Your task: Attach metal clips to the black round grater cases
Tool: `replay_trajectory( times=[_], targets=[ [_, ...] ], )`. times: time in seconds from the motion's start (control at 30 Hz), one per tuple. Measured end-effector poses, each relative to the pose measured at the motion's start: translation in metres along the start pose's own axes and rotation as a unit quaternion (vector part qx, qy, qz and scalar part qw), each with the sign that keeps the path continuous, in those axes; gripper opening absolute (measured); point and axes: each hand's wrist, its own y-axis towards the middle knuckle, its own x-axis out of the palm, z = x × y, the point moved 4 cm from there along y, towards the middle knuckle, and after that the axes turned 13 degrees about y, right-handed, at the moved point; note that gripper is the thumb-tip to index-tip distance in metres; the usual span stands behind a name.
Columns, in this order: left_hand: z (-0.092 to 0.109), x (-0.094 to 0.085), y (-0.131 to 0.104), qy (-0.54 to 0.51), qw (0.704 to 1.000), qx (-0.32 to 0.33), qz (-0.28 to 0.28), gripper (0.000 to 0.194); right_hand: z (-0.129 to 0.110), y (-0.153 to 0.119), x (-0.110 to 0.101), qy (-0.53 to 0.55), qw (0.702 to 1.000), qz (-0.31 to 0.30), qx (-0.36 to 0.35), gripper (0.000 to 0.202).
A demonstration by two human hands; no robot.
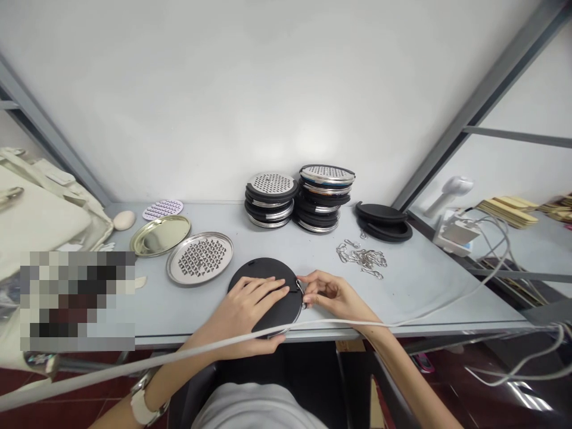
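Observation:
A round black disc (279, 271) lies near the table's front edge. My left hand (250, 310) rests over its left part, fingers stretched across the top and thumb along the front rim. At the disc's right rim, my right hand (328, 292) pinches a small silver metal clip (301, 287) between thumb and fingers. Left of the disc are a silver grater plate (200, 258) and a shiny gold-toned round plate (161, 235). More silver clips (364, 257) lie in a loose pile to the right.
Two stacks of round graters, left (270, 199) and right (324, 199), stand at the back. Black rings (384, 221) lie right of them. A white cable (429, 313) crosses low before my forearms; a white bag (40, 208) is at left.

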Motion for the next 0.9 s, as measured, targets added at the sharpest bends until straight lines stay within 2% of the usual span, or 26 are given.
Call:
replay_trajectory(
  times=[0.4, 0.67, 0.9],
  targets=[
    [0.000, 0.001, 0.002, 0.002, 1.000, 0.003, 0.003, 0.068, -0.007, 0.001, 0.002, 0.017, 1.000, -0.010, 0.008, 0.031],
    [0.000, 0.003, 0.002, 0.003, 1.000, -0.002, 0.006, 0.067, -0.010, 0.004, 0.003, 0.059, 0.997, -0.029, 0.042, 0.033],
    [0.001, 0.004, 0.003, 0.008, 1.000, -0.005, 0.000, 0.063, -0.010, 0.004, 0.004, 0.041, 0.999, -0.015, 0.029, 0.032]
  ],
)
